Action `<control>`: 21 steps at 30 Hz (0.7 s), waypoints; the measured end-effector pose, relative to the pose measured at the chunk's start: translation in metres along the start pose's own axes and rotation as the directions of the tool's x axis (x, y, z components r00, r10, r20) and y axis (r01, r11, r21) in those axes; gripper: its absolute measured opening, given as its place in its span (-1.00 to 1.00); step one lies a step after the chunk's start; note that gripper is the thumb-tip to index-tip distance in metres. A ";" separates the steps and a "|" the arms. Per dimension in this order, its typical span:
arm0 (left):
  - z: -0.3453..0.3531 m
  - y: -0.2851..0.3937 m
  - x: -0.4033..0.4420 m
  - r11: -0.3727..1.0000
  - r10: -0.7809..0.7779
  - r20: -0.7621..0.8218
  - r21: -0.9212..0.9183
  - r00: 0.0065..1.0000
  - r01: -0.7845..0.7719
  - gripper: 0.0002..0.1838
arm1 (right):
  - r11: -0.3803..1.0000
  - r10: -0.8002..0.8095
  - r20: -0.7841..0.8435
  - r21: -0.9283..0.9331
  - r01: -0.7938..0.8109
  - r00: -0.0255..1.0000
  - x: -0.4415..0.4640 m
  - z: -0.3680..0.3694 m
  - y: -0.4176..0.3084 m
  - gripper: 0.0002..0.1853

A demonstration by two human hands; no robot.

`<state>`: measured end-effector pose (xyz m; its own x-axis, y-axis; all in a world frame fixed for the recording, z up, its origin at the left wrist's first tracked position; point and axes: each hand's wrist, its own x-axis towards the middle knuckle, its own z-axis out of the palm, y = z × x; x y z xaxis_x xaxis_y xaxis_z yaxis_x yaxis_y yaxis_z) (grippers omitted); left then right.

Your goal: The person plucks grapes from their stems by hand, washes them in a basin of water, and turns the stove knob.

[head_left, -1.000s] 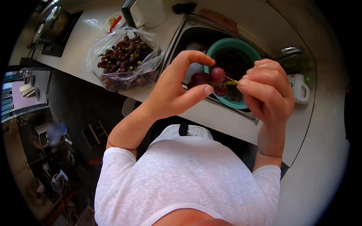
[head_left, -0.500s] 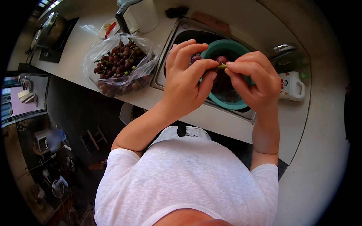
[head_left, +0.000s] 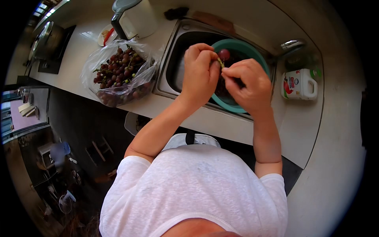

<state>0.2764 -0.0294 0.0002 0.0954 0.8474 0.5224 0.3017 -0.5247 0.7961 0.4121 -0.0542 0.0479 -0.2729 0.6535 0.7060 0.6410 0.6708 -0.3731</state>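
Note:
Over a teal basin (head_left: 265,63) set in the sink, my two hands meet at a small green grape stem (head_left: 221,63). My right hand (head_left: 251,83) pinches its lower end between thumb and forefinger. My left hand (head_left: 198,72) is closed, its fingertips at the stem's upper end; its palm is hidden. One round purple-red grape (head_left: 224,54) shows at the stem, just beyond the fingertips. Dark contents lie inside the basin, mostly covered by my hands. Left of the sink, a clear plastic bag (head_left: 90,71) holds bunches of dark red grapes (head_left: 118,70) with a few green ones.
The metal sink (head_left: 173,57) is set into a pale counter (head_left: 75,65). Behind the bag stand a kettle (head_left: 138,21) and a small plate with a red chili (head_left: 108,36). To the right are a faucet (head_left: 293,44) and a white jug (head_left: 299,84). A pot (head_left: 47,39) sits far left.
Both hands have shifted slightly left in view, and the left fingers have closed in from a spread pose. The grape near the left fingers earlier no longer shows there. The view has turned a little.

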 end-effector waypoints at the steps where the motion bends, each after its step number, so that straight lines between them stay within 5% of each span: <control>1: 0.003 -0.001 0.001 0.996 -0.072 -0.011 -0.052 0.997 0.071 -0.92 | 1.000 0.006 -0.003 -0.007 -0.006 1.000 -0.005 0.002 0.002 -0.79; 3: 0.007 -0.002 0.003 0.999 -0.024 0.000 -0.035 1.000 0.024 -0.93 | 0.997 0.076 -0.064 0.031 -0.074 0.995 -0.011 0.004 0.007 -0.79; 5: 0.011 -0.004 0.002 0.954 -0.195 0.133 -0.206 0.972 0.219 -0.92 | 0.993 0.114 -0.097 0.011 -0.114 0.989 -0.014 -0.001 0.010 -0.80; 8: 0.023 -0.009 -0.002 0.976 -0.151 0.139 -0.138 0.979 0.170 -0.91 | 0.968 0.242 -0.128 -0.041 -0.249 0.962 -0.022 -0.005 0.019 -0.84; 15: 0.046 -0.021 -0.006 0.920 -0.238 0.271 -0.245 0.932 0.306 -0.91 | 0.960 0.146 -0.062 -0.232 -0.157 0.987 -0.033 -0.012 0.043 -0.88; 18: 0.058 -0.026 -0.009 0.952 -0.214 0.267 -0.159 0.940 0.262 -0.91 | 0.951 0.080 -0.019 -0.299 -0.082 0.997 -0.037 -0.013 0.054 -0.91; 20: 0.073 -0.030 -0.010 0.988 -0.110 0.164 0.128 0.980 0.089 -0.91 | 0.920 0.073 0.024 -0.389 -0.058 0.997 -0.043 -0.010 0.061 -0.93; 21: 0.081 -0.033 -0.012 0.988 -0.108 0.168 0.124 0.980 0.087 -0.91 | 0.917 0.077 0.022 -0.393 -0.062 0.997 -0.048 -0.009 0.065 -0.93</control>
<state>0.3424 -0.0154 -0.0568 0.2203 0.9006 0.3746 0.4245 -0.4343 0.7945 0.4733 -0.0454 -0.0048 -0.2388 0.7108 0.6616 0.8870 0.4369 -0.1493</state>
